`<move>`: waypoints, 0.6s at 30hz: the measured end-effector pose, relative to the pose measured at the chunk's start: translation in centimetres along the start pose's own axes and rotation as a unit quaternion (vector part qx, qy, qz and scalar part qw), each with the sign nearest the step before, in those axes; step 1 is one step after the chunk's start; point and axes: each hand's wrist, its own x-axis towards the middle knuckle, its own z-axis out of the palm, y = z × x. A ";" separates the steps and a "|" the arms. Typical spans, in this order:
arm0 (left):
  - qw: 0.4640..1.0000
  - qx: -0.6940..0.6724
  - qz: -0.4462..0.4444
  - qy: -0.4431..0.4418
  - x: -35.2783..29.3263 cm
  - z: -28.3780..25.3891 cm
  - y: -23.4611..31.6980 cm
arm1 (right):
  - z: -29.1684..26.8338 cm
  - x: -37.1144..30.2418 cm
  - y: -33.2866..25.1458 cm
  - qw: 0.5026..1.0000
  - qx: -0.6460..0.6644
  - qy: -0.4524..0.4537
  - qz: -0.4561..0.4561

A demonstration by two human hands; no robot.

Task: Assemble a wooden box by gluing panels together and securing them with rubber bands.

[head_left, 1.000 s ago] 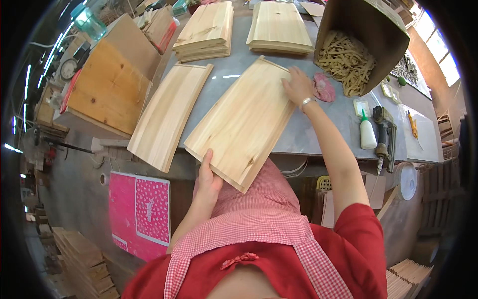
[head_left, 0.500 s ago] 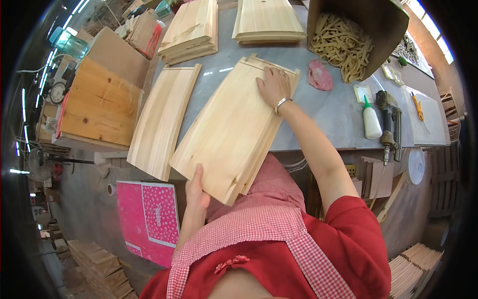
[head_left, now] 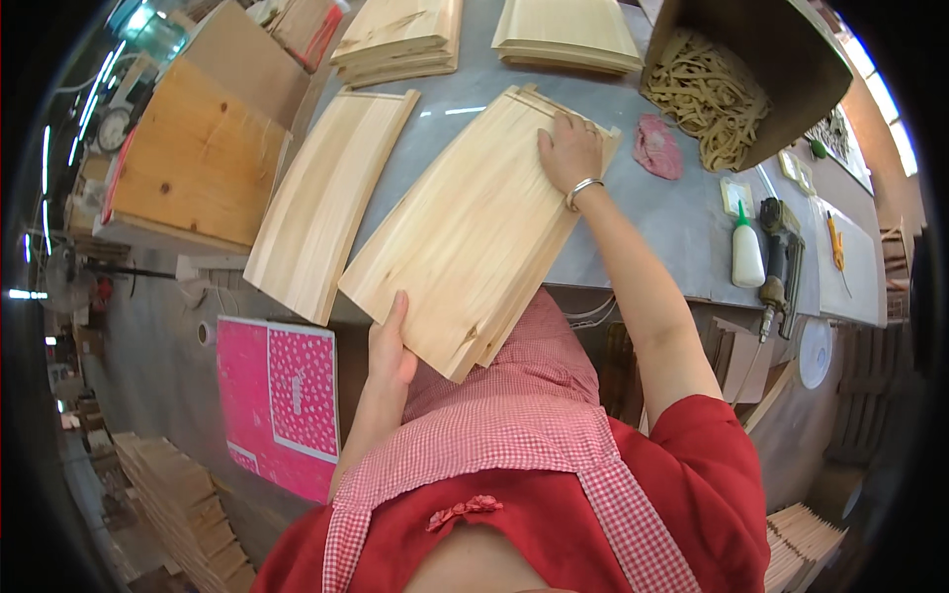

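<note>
A pale wooden board [head_left: 465, 227] lies slantwise before me, its near end jutting past the table's front edge. Beneath it, along its right side, shows the edge of a second board [head_left: 539, 282]. My left hand [head_left: 391, 346] grips the near left corner, thumb on top and fingers underneath. On the far end rests my right hand [head_left: 575, 158], palm down beside a narrow cross strip, fingers extended and thumb apart. Left of these boards lies another slatted panel [head_left: 331, 198] with a strip at its far end.
Two stacks of boards, left [head_left: 400, 35] and right [head_left: 565, 35], stand at the back of the grey table [head_left: 633, 237]. To the right are a box of tan strips [head_left: 707, 104], a pink cloth [head_left: 656, 146], a glue bottle [head_left: 746, 252] and an air tool [head_left: 781, 252]. A wooden box [head_left: 198, 163] stands left.
The whole view has shifted slightly, with table items now further right. Both hands keep their places on the board, and the right hand's hold looks much the same.
</note>
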 end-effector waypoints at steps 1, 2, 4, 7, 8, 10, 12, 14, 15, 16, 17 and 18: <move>1.000 0.003 -0.002 0.004 0.0 -0.1 0.0 | 0.1 0.0 0.2 1.000 0.002 0.007 0.002; 1.000 0.006 -0.005 0.007 -0.1 -0.3 0.0 | 0.1 0.0 0.3 1.000 0.004 0.014 0.005; 0.996 0.046 0.070 0.036 -0.9 -1.4 0.1 | -0.5 -0.1 0.1 0.999 0.013 0.036 -0.004; 0.892 0.257 0.316 0.194 -4.6 -0.2 1.3 | -2.7 -0.8 -2.5 0.989 0.087 0.108 -0.050; 0.908 0.249 0.318 0.111 -5.3 -0.1 2.1 | -3.7 -1.5 -4.5 0.973 0.152 0.152 -0.088; 0.947 0.197 0.246 -0.066 -6.3 1.3 3.2 | -5.1 -3.7 -9.8 0.940 0.304 0.114 -0.099; 0.967 0.067 0.105 -0.224 -5.7 4.8 3.3 | -6.5 -6.5 -15.4 0.904 0.387 0.109 -0.147; 0.953 0.014 0.015 -0.301 -4.9 6.5 2.2 | -6.6 -8.4 -19.0 0.875 0.456 0.079 -0.142; 0.948 0.012 -0.016 -0.319 -4.6 6.8 1.4 | -6.9 -8.8 -19.4 0.875 0.455 0.082 -0.143; 0.947 0.012 -0.016 -0.322 -4.6 6.9 1.0 | -7.1 -9.1 -19.7 0.867 0.477 0.070 -0.126; 0.941 -0.001 -0.027 -0.337 -4.8 6.8 0.7 | -7.3 -9.4 -19.9 0.857 0.500 0.058 -0.110; 0.935 -0.013 -0.038 -0.353 -4.9 6.6 0.3 | -7.3 -9.7 -19.8 0.858 0.497 0.061 -0.111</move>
